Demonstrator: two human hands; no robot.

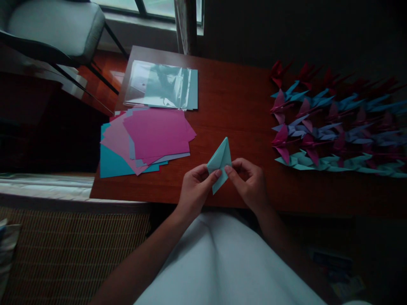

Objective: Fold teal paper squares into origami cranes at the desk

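A pale mint-green sheet folded into a kite-like diamond, the folded paper (221,159), is held up over the near edge of the table, one point upward. My left hand (197,186) pinches its left side, thumb on the front face. On the right side, my right hand (249,182) grips the edge between thumb and curled fingers. The fingers behind the paper are partly hidden. To the left lies a fanned pile of coloured paper sheets (159,133) in pink, lilac and blue.
Rows of folded paper cranes (314,159) in several colours line the right of the wooden table (235,101). A clear plastic packet of paper (159,84) lies at the back left. Beyond the table's left edge stands a chair (57,29), near a window.
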